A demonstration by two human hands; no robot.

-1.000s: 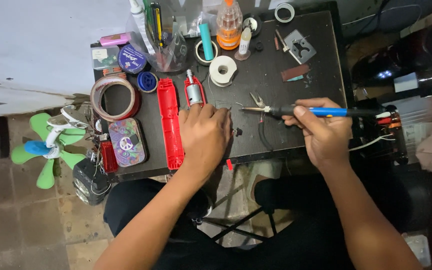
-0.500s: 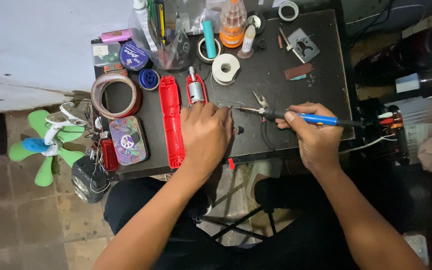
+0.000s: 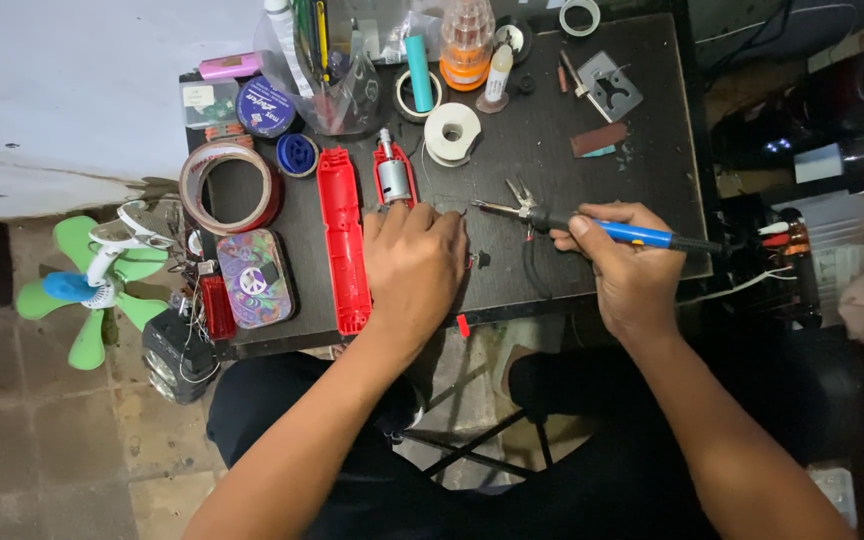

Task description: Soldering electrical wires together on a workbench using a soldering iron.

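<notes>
Green-bladed toy fan [image 3: 82, 290] on the floor, off the counter's [image 3: 552, 130] left edge. Tape roll [image 3: 230, 186] and patterned tin [image 3: 255, 278] at the counter's left. Long red housing half [image 3: 343, 240] lies lengthwise; second red piece with small motor [image 3: 393, 178] just beside it. Left hand [image 3: 414, 265] flat, fingers together, pressing over the work below the motor; what they cover is hidden. Right hand [image 3: 624, 265], fingers closed around the blue soldering iron [image 3: 612, 228]. Since a second ago the iron's tip has drawn left, nearer the left hand: soldering looks close.
</notes>
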